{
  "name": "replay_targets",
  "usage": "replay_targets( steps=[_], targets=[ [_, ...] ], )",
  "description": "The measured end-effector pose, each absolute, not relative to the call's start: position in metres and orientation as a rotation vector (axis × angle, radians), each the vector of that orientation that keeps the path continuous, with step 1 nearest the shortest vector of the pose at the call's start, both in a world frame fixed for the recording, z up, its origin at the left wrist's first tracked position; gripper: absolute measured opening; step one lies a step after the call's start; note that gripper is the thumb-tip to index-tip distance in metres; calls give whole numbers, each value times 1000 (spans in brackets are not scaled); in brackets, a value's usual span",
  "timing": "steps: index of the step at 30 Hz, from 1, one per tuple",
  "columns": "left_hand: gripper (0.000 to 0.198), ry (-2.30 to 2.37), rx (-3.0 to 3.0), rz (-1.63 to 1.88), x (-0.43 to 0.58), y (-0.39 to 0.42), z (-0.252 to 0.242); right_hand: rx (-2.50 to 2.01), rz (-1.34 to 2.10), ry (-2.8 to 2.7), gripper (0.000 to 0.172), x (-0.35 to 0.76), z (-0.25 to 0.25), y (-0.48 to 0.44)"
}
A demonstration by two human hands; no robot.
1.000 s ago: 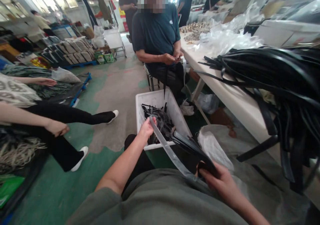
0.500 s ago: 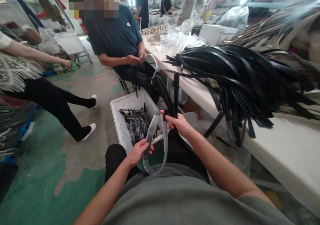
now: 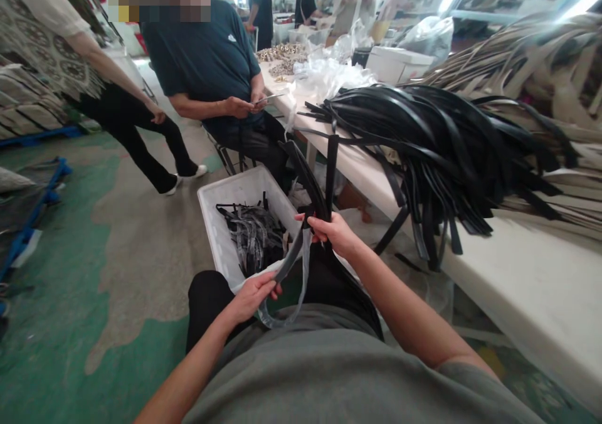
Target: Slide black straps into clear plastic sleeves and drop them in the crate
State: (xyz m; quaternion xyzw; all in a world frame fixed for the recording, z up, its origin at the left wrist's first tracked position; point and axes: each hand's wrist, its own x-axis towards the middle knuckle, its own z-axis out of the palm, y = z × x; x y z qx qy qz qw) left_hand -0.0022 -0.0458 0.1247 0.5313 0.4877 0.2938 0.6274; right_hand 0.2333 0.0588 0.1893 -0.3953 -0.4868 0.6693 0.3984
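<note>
Seemingly midway: flat black straps (image 3: 423, 123) remain on white desk (image 3: 508, 261).
Left fingers (image 3: 266, 278) pinch glossy grey strip (image 3: 290, 261); right fingers (image 3: 320, 225) clasp black strap bundle (image 3: 310, 178).

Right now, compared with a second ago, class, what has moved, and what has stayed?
The left hand has drawn back toward the lap, and the clear strip, stretched out before, now sags in a loop. The right hand has come forward and leftward, still gripping black straps. A walking person has stepped further ahead, left of the white tub. The seated co-worker and the white tub stay put.
</note>
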Motion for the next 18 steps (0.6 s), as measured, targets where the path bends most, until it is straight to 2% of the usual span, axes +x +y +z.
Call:
replay_targets(
  steps=[2,5,7,10,15,18],
  targets=[
    [22,1073,1209,719,2,-40,133,-1072,1626,-1307,41,224,199,51],
    [36,1015,1204,881,18,-29,150,-1146,1550,-1535,31,207,211,34],
    [30,1042,1251,943,32,-24,158,-1135,1426,-1792,22,202,216,23],
    [28,1071,1424,874,48,-27,156,-1102,1266,-2050,20,211,221,10],
    [29,1049,1706,589,55,-46,143,-1266,1450,-1753,24,242,226,-4],
    [26,983,1747,444,45,-51,140,-1322,1415,-1525,26,260,229,-7]
  ],
)
